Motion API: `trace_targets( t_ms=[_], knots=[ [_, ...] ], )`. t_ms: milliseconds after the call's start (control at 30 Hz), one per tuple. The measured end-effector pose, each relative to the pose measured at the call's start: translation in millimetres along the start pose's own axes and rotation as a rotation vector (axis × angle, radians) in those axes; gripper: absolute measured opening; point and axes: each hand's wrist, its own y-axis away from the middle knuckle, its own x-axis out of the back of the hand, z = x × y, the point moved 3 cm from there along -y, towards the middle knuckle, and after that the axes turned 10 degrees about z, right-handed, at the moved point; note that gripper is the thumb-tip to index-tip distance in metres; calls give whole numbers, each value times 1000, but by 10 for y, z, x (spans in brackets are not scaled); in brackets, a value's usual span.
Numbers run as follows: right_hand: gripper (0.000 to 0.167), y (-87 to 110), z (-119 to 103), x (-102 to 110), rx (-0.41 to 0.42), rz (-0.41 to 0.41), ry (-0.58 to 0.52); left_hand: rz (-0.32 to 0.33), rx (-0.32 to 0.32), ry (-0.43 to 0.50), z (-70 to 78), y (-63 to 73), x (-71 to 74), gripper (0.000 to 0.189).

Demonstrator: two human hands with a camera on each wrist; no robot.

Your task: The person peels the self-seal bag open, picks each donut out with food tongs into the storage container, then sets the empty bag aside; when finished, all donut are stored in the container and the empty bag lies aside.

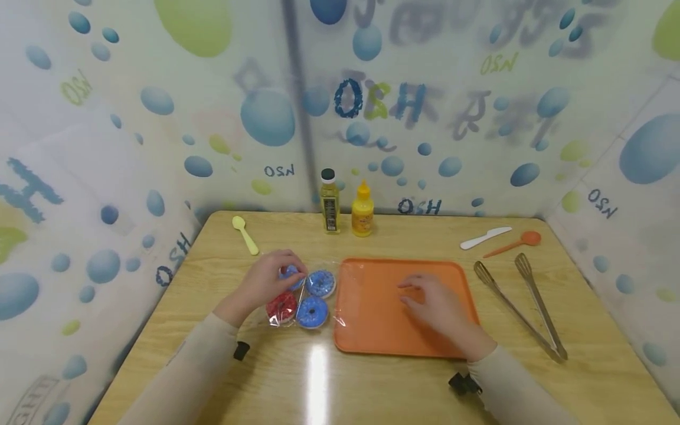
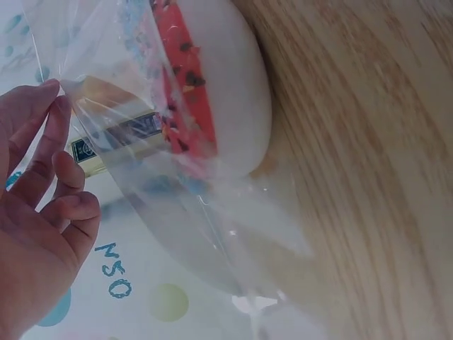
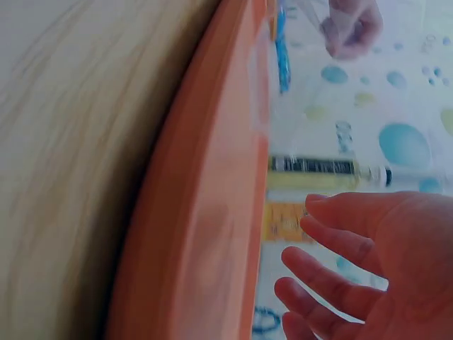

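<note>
In the head view my left hand point(image 1: 270, 276) is over a clear plastic bag point(image 1: 340, 321) of toy donuts. The left wrist view shows its thumb and index finger pinching the film of the bag, which is pulled up beside a donut point(image 2: 191, 92) with red icing and dark bits. Blue donuts point(image 1: 312, 312) and a red donut point(image 1: 281, 307) lie flat inside the bag. Its right end overlaps an orange tray point(image 1: 372, 345). Above that tray hovers my right hand point(image 1: 432, 301), fingers loosely bent and apart, holding nothing.
Behind stand an oil bottle point(image 1: 330, 203) and a yellow squeeze bottle point(image 1: 363, 212). A yellow spoon point(image 1: 246, 236) lies at the back left. To the right of the tray are metal tongs point(image 1: 523, 310), a white knife point(image 1: 485, 238) and an orange spoon point(image 1: 517, 242).
</note>
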Motion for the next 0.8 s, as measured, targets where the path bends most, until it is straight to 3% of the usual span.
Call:
trace_targets(
  t_ms=[167, 433, 633, 800],
  knots=[
    [27, 195, 282, 367, -36, 89, 14, -8, 10, -26, 6, 41, 0, 6],
    [31, 416, 761, 864, -69, 176, 104, 15, -24, -44, -1, 52, -72, 4],
    [37, 533, 1003, 1045, -67, 247, 127, 29, -34, -39, 34, 52, -70, 2],
    [56, 627, 1190, 1116, -86, 298, 173, 33, -38, -38, 25, 42, -80, 5]
  ],
)
